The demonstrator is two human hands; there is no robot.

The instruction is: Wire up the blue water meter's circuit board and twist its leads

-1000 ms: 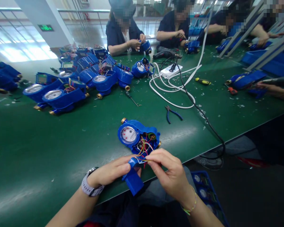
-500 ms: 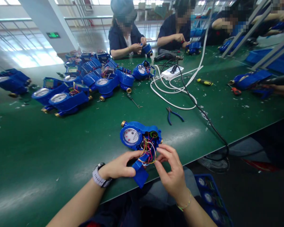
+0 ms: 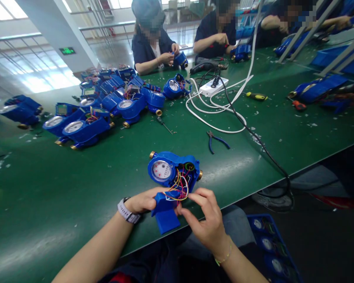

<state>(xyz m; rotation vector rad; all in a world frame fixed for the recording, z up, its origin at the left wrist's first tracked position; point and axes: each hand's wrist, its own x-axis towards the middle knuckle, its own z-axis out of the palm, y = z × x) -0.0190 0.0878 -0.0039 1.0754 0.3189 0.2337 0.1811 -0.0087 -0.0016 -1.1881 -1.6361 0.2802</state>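
A blue water meter (image 3: pixel 163 169) with a round white dial lies on the green table in front of me, its wiring compartment uncovered. Red, yellow and white wires (image 3: pixel 183 184) run from that compartment to a blue plastic cover (image 3: pixel 166 216). My left hand (image 3: pixel 143 201) grips this cover near the table edge; its fingers are partly hidden behind it. At the cover's right side is my right hand (image 3: pixel 205 216), thumb and fingers apart, with the fingertips close to the wires. Whether they touch the wires I cannot tell.
Blue-handled pliers (image 3: pixel 216 141), a thin screwdriver (image 3: pixel 165 125) and a yellow screwdriver (image 3: pixel 256 96) lie beyond. Several blue meters (image 3: pixel 85 127) are heaped at left. A power strip (image 3: pixel 214 86) trails cables. Co-workers sit opposite. A crate (image 3: pixel 271 243) of meters stands below, right.
My left hand has turned the blue cover and shifted it slightly left, showing its broad face. My right hand has moved a little left and down, following the cover.
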